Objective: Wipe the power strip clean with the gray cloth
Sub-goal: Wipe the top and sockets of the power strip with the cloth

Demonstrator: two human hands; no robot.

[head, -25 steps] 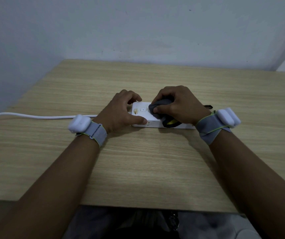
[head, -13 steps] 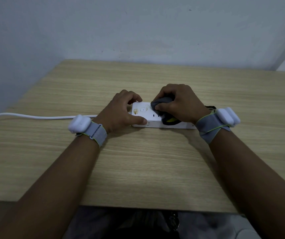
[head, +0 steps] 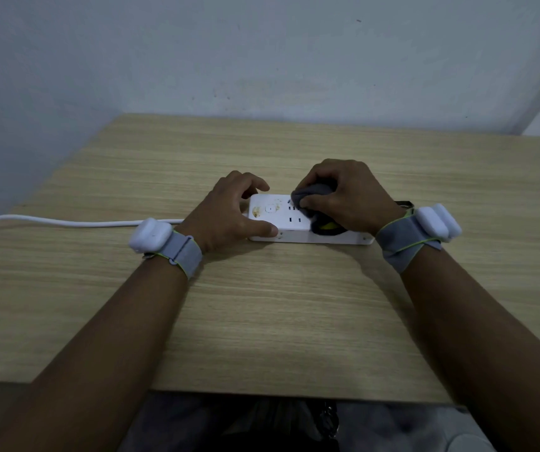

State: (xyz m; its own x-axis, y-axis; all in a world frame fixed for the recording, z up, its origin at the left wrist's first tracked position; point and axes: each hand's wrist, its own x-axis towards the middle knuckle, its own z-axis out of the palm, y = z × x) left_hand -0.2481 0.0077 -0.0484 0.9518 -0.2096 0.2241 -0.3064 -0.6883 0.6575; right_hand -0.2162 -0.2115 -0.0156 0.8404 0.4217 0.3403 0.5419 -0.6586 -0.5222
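Observation:
A white power strip [head: 281,220] lies flat at the middle of the wooden table [head: 262,321], with brownish stains near its left end. My left hand [head: 229,213] clamps that left end, thumb on the near side and fingers on the far side. My right hand [head: 343,197] is closed on a bunched gray cloth [head: 311,192] and presses it onto the strip's top, right of the stains. A darker part of the cloth with a yellow patch shows under my right palm. The strip's right half is mostly hidden by that hand.
The strip's white cable [head: 66,221] runs left along the table and off its left edge. A pale wall stands behind the table's far edge. Both wrists carry grey bands with white sensor pods. The table's near edge is close to my body.
My right hand with the cloth has slid to the right along the strip, uncovering more sockets. My left hand has stayed on the left end.

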